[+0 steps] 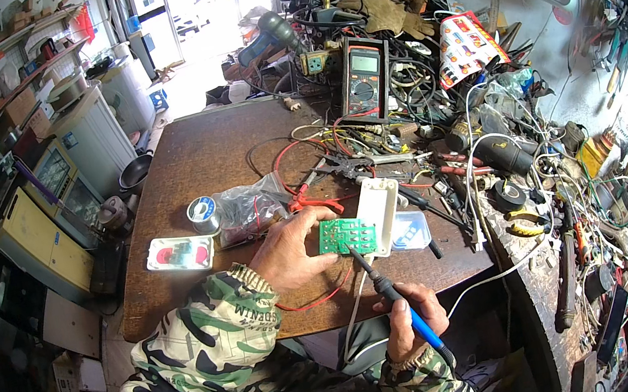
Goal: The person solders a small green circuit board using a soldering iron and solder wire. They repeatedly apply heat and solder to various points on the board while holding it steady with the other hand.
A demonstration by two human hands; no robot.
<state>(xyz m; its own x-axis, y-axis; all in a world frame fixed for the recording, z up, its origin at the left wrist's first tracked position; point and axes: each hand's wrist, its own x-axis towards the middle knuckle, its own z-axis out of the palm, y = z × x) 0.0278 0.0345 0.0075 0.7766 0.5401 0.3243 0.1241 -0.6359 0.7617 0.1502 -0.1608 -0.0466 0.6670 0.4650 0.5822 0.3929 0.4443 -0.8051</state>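
My left hand point(288, 252) pinches the left edge of a green circuit board point(346, 234) above the table's near edge. In my right hand point(413, 313) is a blue-handled soldering iron point(386, 287), its tip at the lower middle of the board; whether it touches I cannot tell. Just behind the board, an open cream plastic case point(378, 215) stands tilted. A clear-lidded box point(410, 231) lies to its right. Beyond my left hand are a clear plastic bag of dark parts point(250, 212), a solder spool point(203, 212) and a white tray with red contents point(180, 254).
A multimeter point(364, 79) leans at the back of the wooden table point(193, 145). Pliers point(350, 165), red leads and tangled cables crowd the right side. A white cord point(496, 276) runs across the near right edge. Shelves and appliances point(52, 235) line the left.
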